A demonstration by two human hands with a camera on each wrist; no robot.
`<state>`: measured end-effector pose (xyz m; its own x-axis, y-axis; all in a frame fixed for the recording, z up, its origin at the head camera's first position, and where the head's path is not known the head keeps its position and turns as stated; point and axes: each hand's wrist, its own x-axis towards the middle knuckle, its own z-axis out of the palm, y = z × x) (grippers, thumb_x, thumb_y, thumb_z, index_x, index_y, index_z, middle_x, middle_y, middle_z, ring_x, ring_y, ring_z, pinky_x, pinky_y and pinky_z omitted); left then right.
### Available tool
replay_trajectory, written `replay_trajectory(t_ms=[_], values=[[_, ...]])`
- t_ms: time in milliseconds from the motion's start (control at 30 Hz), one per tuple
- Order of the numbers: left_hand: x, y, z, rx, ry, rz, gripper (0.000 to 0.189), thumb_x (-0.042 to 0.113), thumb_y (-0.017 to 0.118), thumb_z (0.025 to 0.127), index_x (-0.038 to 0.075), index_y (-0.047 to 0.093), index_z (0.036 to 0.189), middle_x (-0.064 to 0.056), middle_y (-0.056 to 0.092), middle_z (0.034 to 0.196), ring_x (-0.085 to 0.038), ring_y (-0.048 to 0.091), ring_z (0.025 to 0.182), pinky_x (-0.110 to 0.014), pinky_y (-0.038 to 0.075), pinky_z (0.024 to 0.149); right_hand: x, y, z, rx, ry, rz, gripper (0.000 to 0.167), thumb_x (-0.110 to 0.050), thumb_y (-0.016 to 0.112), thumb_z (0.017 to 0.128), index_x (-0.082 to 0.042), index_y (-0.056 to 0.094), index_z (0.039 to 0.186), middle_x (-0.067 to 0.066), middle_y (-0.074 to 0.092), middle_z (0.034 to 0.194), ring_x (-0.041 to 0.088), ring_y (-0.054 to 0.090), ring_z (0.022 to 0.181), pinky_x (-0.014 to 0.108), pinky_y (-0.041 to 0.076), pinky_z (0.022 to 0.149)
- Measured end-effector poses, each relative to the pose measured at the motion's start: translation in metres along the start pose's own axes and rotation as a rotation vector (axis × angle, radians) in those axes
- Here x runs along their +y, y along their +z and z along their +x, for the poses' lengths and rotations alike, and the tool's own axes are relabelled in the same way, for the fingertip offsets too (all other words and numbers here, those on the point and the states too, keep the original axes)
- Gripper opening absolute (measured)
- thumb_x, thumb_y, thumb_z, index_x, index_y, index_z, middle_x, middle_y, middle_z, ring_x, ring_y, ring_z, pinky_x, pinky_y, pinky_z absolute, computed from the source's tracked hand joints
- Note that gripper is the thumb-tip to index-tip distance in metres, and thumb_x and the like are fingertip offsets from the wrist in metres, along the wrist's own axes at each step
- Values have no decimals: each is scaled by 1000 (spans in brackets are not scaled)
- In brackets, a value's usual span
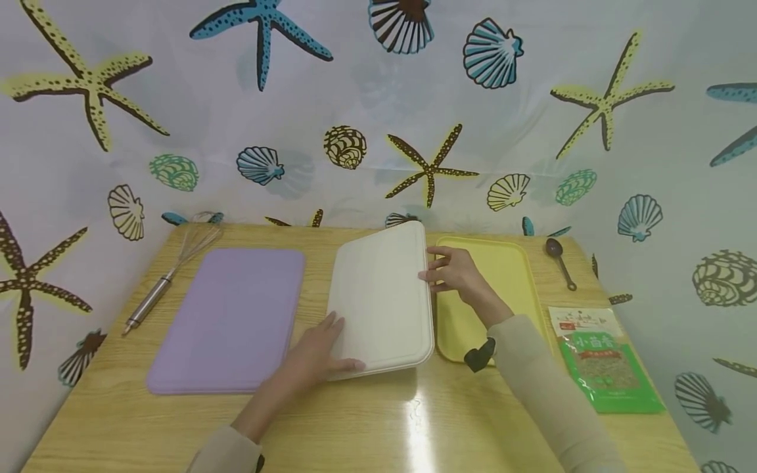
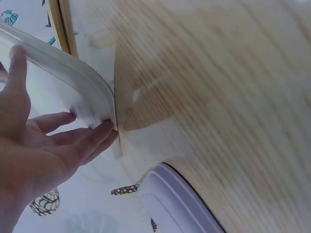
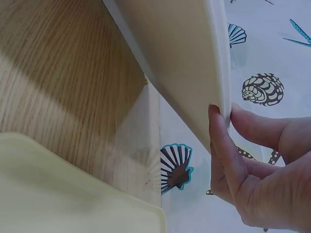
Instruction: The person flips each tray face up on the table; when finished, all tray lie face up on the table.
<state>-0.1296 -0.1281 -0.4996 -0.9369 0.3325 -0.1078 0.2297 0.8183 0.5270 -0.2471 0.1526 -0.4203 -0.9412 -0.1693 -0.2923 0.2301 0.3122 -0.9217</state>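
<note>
A white rounded-rectangular plastic tray (image 1: 378, 295) is at the centre of the head view, tilted, its 3 o'clock edge raised above the pale wood-grain table (image 1: 378, 427). The right hand (image 1: 458, 269) meets that raised edge at about 2 o'clock, pinching it between thumb and fingers; the right wrist view shows the thumb on one side of the rim, fingers on the other. The left hand (image 1: 316, 348) is at 8 o'clock, fingers spread and lightly bent, thumb and fingertips resting against the tray's face and near corner. I cannot tell whether the lower edge touches the table.

A yellow rounded-rectangular tray with a raised rim (image 1: 505, 269) lies flat at 3 o'clock, partly under the right forearm. A lilac rounded-rectangular plastic tray (image 1: 230, 318) lies at 9 o'clock. Just beyond it is a metal wire whisk (image 1: 150, 302), its loops pointing towards 1 o'clock. Farther out, between 2 and 3 o'clock, is a small dark spoon (image 1: 558, 259), and between 3 and 4 o'clock a green-and-white plastic packet (image 1: 609, 364). White cloth printed with starfish and shells (image 1: 355, 85) stands at 12 o'clock and along both sides.
</note>
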Motion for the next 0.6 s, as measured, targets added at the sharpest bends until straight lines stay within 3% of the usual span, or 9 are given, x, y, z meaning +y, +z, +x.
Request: replay_trajectory(t_ms=[167,367,600], values=[[10,0,-11,1,60,4,103,44,81,71,-6,31,146,-29,24,152,-50,40,127,-56,38,105,-4,-3,-1,3,-9,4,61,0,72,84,-5,49,140,21,57,116,16,65,76,48,56,84],[23,0,-19,-19,32,-73,94,33,79,78,-4,28,148,-25,20,154,-47,39,130,-52,35,107,-11,-9,-6,-26,4,31,59,0,69,87,-6,48,141,19,56,118,18,66,83,46,56,84],[35,5,-26,25,85,-128,85,20,78,81,-9,30,145,-29,25,151,-45,37,132,-50,34,108,-22,-18,-12,-85,-4,129,57,2,63,90,-8,45,143,16,55,117,19,64,90,44,56,84]])
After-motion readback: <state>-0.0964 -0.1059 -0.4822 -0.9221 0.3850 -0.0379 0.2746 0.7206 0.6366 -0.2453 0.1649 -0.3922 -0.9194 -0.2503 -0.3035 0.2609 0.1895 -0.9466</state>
